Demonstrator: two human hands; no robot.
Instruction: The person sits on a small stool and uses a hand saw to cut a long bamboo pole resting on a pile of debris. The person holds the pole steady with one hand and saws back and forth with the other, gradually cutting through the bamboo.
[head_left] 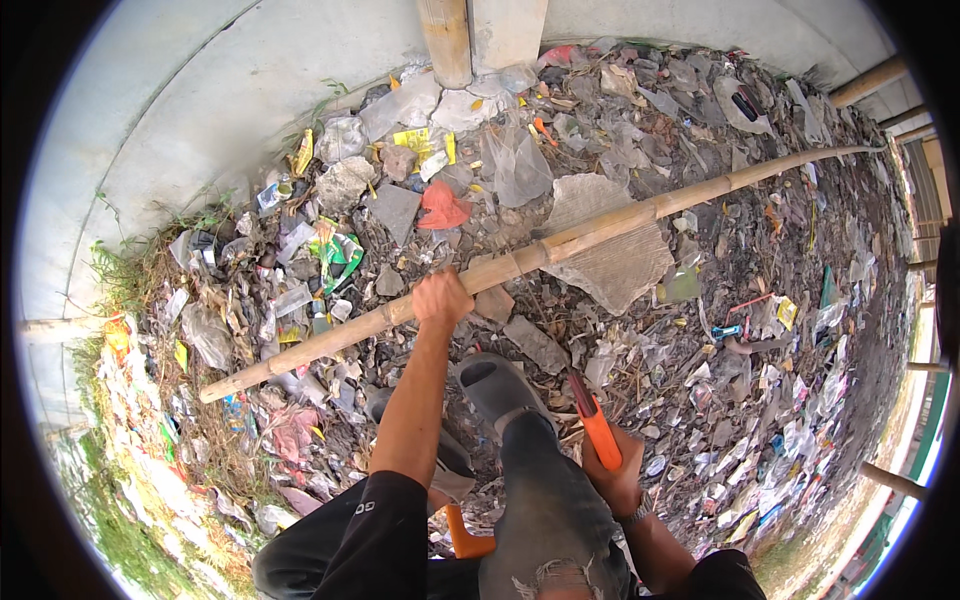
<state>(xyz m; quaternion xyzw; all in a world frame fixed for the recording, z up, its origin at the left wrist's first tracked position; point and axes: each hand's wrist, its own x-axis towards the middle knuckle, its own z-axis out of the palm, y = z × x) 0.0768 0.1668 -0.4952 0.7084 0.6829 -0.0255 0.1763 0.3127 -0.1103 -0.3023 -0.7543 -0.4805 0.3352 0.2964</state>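
Observation:
My left hand (pixel 442 298) is closed around a long bamboo pole (pixel 590 232), near its left end. The pole lies slantwise over the litter, from the lower left up to the far right, and passes over a broken concrete slab (pixel 610 255). My right hand (pixel 617 470) grips an orange-handled tool (pixel 600 436) beside my right knee. Its dark, narrow front part points up and away; its exact kind I cannot make out. Below my left forearm, a bent orange piece (pixel 463 538) shows between my legs, partly hidden.
Plastic scraps, stones and wrappers cover the uneven ground. My grey clog (pixel 498 388) rests by a flat stone (pixel 537 344). A pale wall (pixel 270 90) with a bamboo post (pixel 445 40) stands at the far side. A red plastic scrap (pixel 442 206) lies beyond the pole.

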